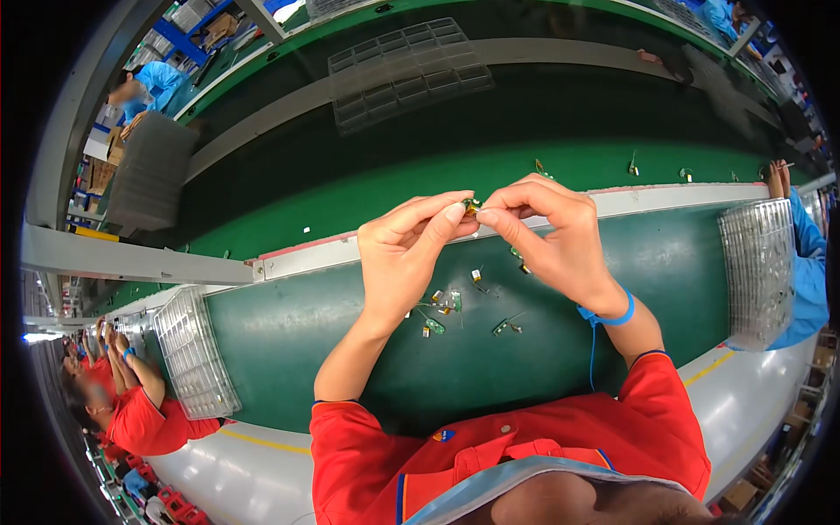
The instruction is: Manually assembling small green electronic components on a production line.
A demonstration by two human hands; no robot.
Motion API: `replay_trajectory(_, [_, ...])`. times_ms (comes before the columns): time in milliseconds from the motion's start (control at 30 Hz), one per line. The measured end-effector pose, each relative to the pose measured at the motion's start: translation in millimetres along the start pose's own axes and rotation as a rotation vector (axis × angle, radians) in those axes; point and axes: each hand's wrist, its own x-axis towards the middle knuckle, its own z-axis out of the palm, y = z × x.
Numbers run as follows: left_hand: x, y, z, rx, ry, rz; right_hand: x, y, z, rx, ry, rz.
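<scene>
My left hand [407, 236] pinches a small green circuit board [471, 206] between thumb and fingers, above the far edge of the green work surface. From the other side my right hand [547, 229] closes its thumb and forefinger on the same board, at a yellowish part of it. The fingers hide most of the piece. Below my hands lies a loose group of similar small circuit boards [435, 325] with thin wires and small silvery parts. Another board [518, 255] shows partly beside my right hand. A blue wrist strap [617, 313] with a cord circles my right wrist.
Stacked clear plastic trays stand at the left [199, 354] and right [758, 273] ends of the work surface [289, 350]. Beyond a metal rail runs a green belt [280, 206] carrying several boards and a clear tray [407, 74]. Co-workers in red and blue sit on both sides.
</scene>
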Motion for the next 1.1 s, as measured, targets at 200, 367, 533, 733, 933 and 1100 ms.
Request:
replay_trajectory(200, [-2.7, -3.5, 0.2, -0.041, -0.031, 0.031, 1.2, -0.1, -0.1, 0.105, 0.013, 0.040])
replay_trajectory(367, [-2.1, -5.9, 2.1, -0.026, 0.001, 0.030, 1.5, 1.3, -0.7, -0.069, 0.020, -0.100])
replay_trajectory(533, [-6.0, -9.7, 6.0, -0.064, 0.102, 0.074, -1.8, 2.0, 14.0, -0.022, 0.226, -0.088])
replay_trajectory(733, [-5.4, -11.2, 8.7, -0.015, 0.122, 0.128, 0.8, 4.1, 13.1, -0.091, 0.121, -0.144])
replay_trajectory(933, [-6.9, -12.8, 11.1, 0.032, 0.149, 0.211, 0.1, 5.8, 16.9, -0.007, 0.113, -0.119])
replay_trajectory(1100, [-5.1, -15.4, 7.7, 0.056, 0.153, 0.187, -1.5, 5.9, 17.5, -0.090, 0.097, -0.180])
